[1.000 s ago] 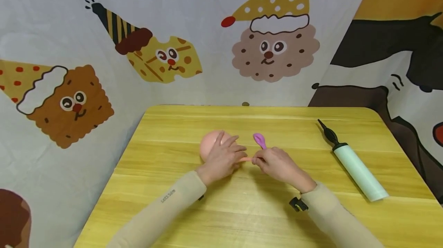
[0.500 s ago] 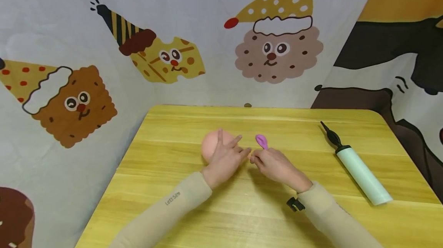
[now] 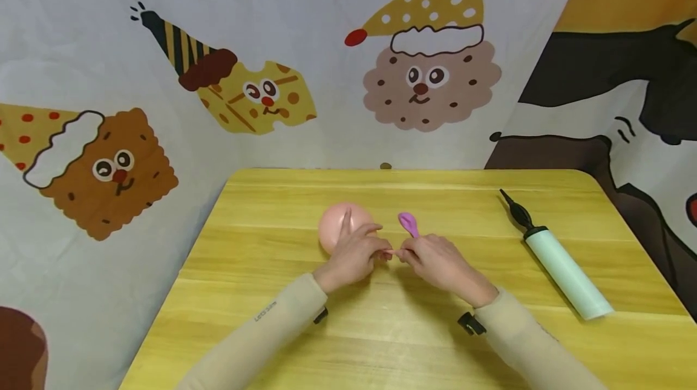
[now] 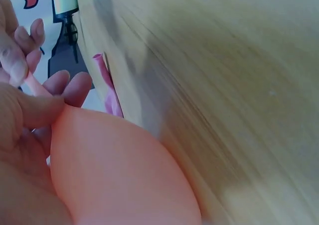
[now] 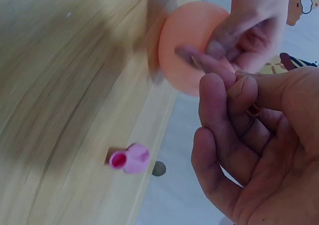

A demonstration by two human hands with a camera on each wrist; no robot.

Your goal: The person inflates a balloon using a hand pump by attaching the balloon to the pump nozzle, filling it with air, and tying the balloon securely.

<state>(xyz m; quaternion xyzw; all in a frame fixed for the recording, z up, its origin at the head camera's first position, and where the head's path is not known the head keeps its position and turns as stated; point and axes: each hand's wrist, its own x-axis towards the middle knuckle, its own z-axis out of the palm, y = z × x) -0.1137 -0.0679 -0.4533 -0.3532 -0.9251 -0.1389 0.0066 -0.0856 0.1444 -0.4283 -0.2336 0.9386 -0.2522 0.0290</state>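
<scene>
A peach-coloured balloon (image 3: 333, 230), inflated and round, is at the middle of the table. My left hand (image 3: 351, 257) pinches it at the base of its neck between thumb and fingers, as the left wrist view shows, while one finger lies over its round body. To the right, my right hand (image 3: 438, 260) pinches the end of the balloon's neck (image 4: 37, 85), drawn out between the two hands. Just beyond the right hand lies a flat purple-pink balloon (image 3: 408, 223), its mouth turned toward the right wrist camera.
A hand pump (image 3: 566, 272) with a pale green barrel and black nozzle lies on the right of the wooden table (image 3: 348, 341). Behind the table hangs a cloth backdrop (image 3: 337, 142) printed with cartoon biscuits and cheese.
The left hand's fingers, spread wider half a second ago, have drawn in around the balloon's neck. The right hand keeps its pinch with little movement. The head view has shifted slightly.
</scene>
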